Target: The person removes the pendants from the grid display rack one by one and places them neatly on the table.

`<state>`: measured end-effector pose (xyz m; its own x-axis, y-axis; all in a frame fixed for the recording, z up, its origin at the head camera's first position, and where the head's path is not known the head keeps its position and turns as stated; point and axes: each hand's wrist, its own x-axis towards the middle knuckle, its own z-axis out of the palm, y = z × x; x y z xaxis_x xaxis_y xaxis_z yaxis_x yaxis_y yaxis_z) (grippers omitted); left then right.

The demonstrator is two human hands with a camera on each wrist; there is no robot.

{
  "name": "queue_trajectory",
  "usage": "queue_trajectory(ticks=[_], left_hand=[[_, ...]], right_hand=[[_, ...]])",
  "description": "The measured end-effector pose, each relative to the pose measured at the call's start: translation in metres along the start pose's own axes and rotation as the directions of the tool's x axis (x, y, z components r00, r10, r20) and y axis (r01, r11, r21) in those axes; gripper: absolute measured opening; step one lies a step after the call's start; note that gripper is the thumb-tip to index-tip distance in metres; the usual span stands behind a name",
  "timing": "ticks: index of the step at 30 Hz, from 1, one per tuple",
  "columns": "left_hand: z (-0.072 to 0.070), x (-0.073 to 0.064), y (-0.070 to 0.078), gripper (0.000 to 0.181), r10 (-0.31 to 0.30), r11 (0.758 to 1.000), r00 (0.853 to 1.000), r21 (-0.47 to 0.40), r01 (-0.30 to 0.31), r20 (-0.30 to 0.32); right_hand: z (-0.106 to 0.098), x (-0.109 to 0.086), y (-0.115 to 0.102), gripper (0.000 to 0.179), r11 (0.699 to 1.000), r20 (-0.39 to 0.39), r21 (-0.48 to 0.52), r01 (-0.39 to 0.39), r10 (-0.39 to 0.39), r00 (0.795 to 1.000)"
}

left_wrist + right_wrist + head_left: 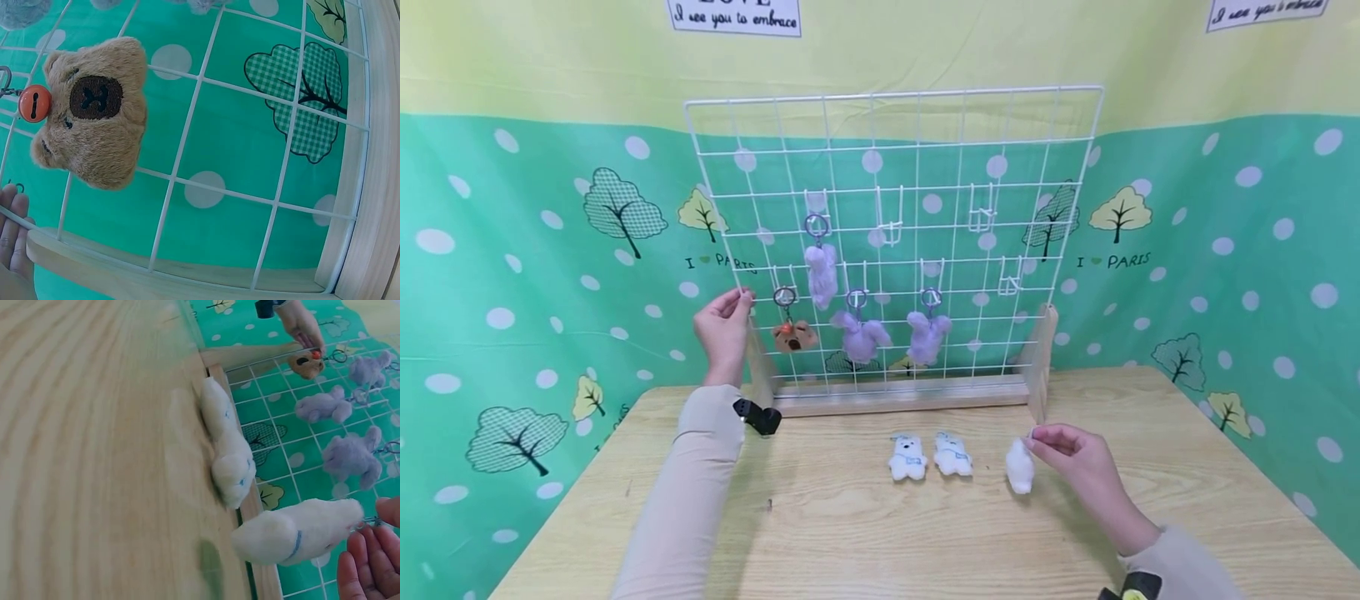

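At the left side of a white wire grid rack (917, 190), my left hand (721, 332) grips the frame's edge wire. Beside it hangs a brown bear-head plush keychain (794, 337) with an orange bell (34, 103). My right hand (1078, 460) pinches a white plush bear keychain (1019, 467) by the small fitting at its head, and the bear dangles over the right part of the table. Two similar white plush bears (907, 458) lie side by side on the wooden table (820, 525), left of the held one.
Several purple plush keychains (860, 337) hang from hooks on the grid by their rings. Bare white hooks (981, 218) are on its right half. A wooden stand (902, 396) carries the grid near the table's back edge, before a green patterned cloth (1247, 275).
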<state>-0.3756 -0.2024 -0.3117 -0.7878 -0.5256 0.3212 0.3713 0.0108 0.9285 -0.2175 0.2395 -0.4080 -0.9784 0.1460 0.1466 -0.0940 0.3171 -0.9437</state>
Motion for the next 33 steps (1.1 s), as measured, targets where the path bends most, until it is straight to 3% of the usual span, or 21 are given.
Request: queue_trajectory(ticks=[11,20,25,33], left_hand=[[0.0,0.0,0.001,0.024,-0.002,1.0,1.0,0.008,0.002,-0.009],[0.001,0.0,0.002,0.025,-0.004,1.0,1.0,0.009,0.004,-0.012],[0.002,0.001,0.002,0.025,-0.002,1.0,1.0,0.011,0.002,-0.012],[0.001,0.0,0.002,0.025,0.013,0.999,1.0,0.029,-0.013,-0.014]], right_hand=[[-0.003,-0.004,0.008,0.033,0.995,-0.058,-0.087,-0.043,0.038,0.998],[-0.001,0.003,0.011,0.032,0.998,-0.09,-0.055,-0.015,0.01,0.996],[-0.002,0.006,0.014,0.033,0.997,-0.1,-0.06,-0.043,0.037,0.994],[0.007,0.01,0.02,0.033,0.999,-0.045,-0.013,-0.046,0.045,0.998]])
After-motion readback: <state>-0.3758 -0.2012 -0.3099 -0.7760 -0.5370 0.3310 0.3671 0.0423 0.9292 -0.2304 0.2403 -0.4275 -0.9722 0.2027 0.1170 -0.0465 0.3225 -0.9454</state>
